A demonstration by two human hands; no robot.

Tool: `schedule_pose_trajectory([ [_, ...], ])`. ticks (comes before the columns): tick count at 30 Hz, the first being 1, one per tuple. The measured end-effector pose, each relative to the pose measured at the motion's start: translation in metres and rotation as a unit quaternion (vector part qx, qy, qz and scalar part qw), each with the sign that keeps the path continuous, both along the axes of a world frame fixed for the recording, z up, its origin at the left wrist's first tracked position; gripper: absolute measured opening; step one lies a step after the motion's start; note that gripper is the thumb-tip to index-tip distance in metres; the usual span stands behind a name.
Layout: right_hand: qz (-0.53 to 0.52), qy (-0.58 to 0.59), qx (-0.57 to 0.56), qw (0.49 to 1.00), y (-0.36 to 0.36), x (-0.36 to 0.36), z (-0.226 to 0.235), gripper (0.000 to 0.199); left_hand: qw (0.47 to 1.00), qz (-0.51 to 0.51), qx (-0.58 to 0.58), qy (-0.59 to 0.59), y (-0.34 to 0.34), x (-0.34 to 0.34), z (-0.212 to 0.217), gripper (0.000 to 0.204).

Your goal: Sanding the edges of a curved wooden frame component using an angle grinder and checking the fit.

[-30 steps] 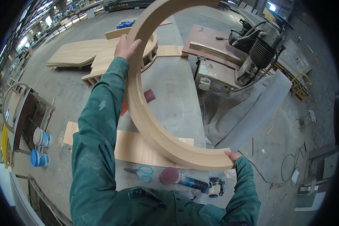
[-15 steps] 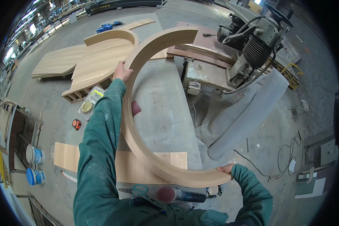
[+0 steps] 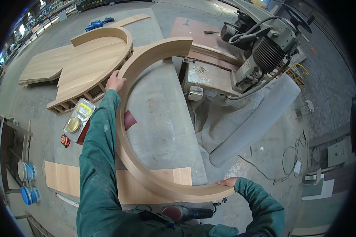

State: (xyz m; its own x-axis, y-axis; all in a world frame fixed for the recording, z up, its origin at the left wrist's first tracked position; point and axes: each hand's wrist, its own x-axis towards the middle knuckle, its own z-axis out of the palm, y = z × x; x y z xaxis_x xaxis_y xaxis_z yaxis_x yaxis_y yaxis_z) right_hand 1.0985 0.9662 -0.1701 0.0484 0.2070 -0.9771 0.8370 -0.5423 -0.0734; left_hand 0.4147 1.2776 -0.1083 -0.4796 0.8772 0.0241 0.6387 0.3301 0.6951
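Note:
A large C-shaped curved piece of pale wood [image 3: 129, 160] spans the space in front of me, its free end at the top. My left hand [image 3: 115, 81] is closed around its upper left side, thumb on the inner face. At its lower right end, my right hand [image 3: 228, 181] grips the tip, with the thumb on top. The curve passes over a grey worktable [image 3: 162, 138] and a flat wooden board [image 3: 136, 191]. A dark red piece of sandpaper [image 3: 129, 119] shows at its inner left edge. Whether the curve touches the table, I cannot tell.
Farther left stand a curved wooden frame [image 3: 95, 51] and stacked panels [image 3: 39, 65]. A metal can [image 3: 80, 114] and tape measure [image 3: 65, 141] lie beside my left arm. Rightward are a machine [image 3: 265, 51] and a roll of wrap [image 3: 261, 122]. A dark cylinder [image 3: 195, 212] lies near my body.
My view has shifted, so most surroundings sit farther left. The wooden curve's top end has come slightly nearer me over the table. Both hands keep their hold on it.

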Motion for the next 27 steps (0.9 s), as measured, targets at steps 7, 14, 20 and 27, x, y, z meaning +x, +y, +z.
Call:
schedule_pose_trajectory([
  [7, -0.116, 0.152, 0.015, 0.982, -0.031, 0.088, -0.094, 0.031, 0.97, 0.027, -0.064, 0.233, -0.007, 0.039, 0.008, 0.08],
  [14, -0.32, 0.09, -0.019, 0.943, 0.003, 0.013, 0.02, 0.037, 0.896, -0.354, 0.266, 0.021, -0.21, 0.189, 0.127, 0.051],
  [20, -0.435, 0.145, 0.072, 0.886, -0.042, 0.009, 0.064, 0.044, 0.609, -0.629, 0.312, -0.369, -0.392, 0.267, 0.231, 0.023],
  [27, -0.445, 0.194, 0.148, 0.862, -0.069, -0.014, 0.087, 0.073, 0.427, -0.625, 0.254, -0.601, -0.463, 0.328, 0.28, 0.049],
])
